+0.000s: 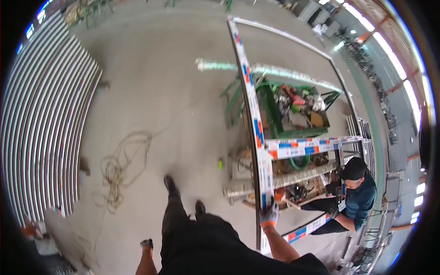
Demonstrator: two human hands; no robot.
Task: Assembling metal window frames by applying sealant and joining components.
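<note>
Left hand (146, 244) small and soft, finger pose unreadable; its forearm (144, 263) is cropped at the lower edge. Right hand (269, 215) hides part of the frame (251, 91); far side of its grip not visible. Right forearm (283, 247) covers some of the near bar. Co-worker (360, 192) partly blocked by the frame; dark gloves blur into dark clothing. Bin (270, 110) contents too jumbled to ID. Far-wall pile (373, 82) too small. Bar stack (50, 119) runs into the black rim.
</note>
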